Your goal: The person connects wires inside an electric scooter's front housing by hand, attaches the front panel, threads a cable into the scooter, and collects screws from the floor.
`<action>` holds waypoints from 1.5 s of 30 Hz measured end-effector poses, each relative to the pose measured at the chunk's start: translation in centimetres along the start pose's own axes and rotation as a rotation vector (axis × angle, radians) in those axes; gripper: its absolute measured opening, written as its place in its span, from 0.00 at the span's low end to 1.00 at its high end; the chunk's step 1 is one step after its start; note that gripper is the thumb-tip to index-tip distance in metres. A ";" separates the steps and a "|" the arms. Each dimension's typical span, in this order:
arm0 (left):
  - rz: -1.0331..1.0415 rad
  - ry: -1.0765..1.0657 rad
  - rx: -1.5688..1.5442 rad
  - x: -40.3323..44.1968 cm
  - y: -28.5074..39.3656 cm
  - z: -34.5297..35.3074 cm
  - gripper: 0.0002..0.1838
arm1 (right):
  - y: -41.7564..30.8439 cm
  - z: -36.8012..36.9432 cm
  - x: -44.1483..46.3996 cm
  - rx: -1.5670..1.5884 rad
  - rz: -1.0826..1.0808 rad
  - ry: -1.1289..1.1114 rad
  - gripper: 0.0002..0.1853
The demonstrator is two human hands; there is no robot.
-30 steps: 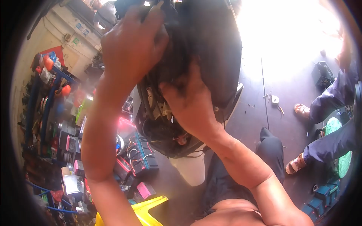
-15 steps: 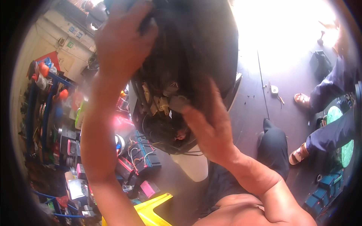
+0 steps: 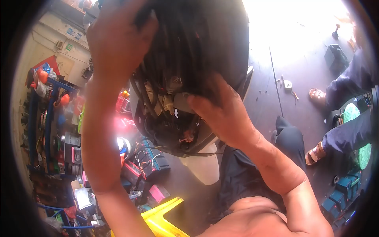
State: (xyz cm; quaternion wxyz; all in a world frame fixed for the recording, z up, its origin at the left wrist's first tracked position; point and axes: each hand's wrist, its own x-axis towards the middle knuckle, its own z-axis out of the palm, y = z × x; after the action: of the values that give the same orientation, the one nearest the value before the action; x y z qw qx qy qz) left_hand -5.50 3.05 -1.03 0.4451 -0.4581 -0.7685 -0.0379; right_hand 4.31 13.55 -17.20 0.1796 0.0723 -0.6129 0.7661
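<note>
A large dark vehicle body [image 3: 197, 43], perhaps a scooter, fills the upper middle, with its lower side exposed. Connectors and wires [image 3: 167, 103] crowd the opening, above a dark tray-like part [image 3: 169, 132]. My left hand [image 3: 118, 43] is at the upper left edge of the body, fingers curled over it and smeared by motion. My right hand [image 3: 227, 112] reaches into the shadow at the opening's right side. Its thumb lies near a greyish piece [image 3: 183, 103] beside the connectors; the other fingertips are lost in the dark. A pale panel [image 3: 203, 168] sticks out below.
A yellow stool-like thing [image 3: 162, 217] stands at the lower left. Battery-like boxes with wires [image 3: 154, 160] and cluttered shelves [image 3: 49, 118] line the left. On the right are another person's sandalled foot [image 3: 316, 153], a tape measure [image 3: 288, 84] on the floor, and teal boxes [image 3: 341, 193].
My left hand has shifted slightly left. My right hand has moved up, deeper into the shadow. More of the tray-like part shows below the connectors.
</note>
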 end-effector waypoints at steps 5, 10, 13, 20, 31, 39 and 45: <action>0.084 0.160 -0.176 -0.4 -1.8 2.1 0.22 | -2.0 2.5 0.6 -0.067 0.027 0.058 0.18; 0.268 0.223 -0.058 -0.8 -3.2 2.4 0.23 | 3.1 -0.9 4.4 -0.712 -0.537 -0.082 0.10; 0.381 0.208 0.114 -1.0 -4.5 2.6 0.23 | 0.6 -0.7 5.0 -0.499 -0.265 -0.095 0.11; 0.066 -0.003 0.129 -1.5 -2.7 1.7 0.16 | -2.8 -0.2 4.0 -0.618 -0.329 -0.252 0.16; 0.503 -0.467 -0.040 -5.0 -0.7 -0.3 0.20 | 4.7 3.2 2.2 -0.916 -0.672 0.105 0.33; 0.114 -0.508 -0.163 -4.8 0.4 -0.2 0.20 | 2.6 4.7 0.4 -0.863 -0.390 0.083 0.35; 0.418 -0.393 0.168 -3.4 0.0 1.6 0.24 | 4.4 3.8 0.8 -0.741 -0.484 0.094 0.35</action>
State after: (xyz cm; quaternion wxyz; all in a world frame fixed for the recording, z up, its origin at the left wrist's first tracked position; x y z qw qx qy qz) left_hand -5.88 1.52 -4.41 0.3222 -0.5667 -0.7293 0.2077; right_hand 1.58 9.21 -20.07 0.3951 0.1094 -0.8026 0.4333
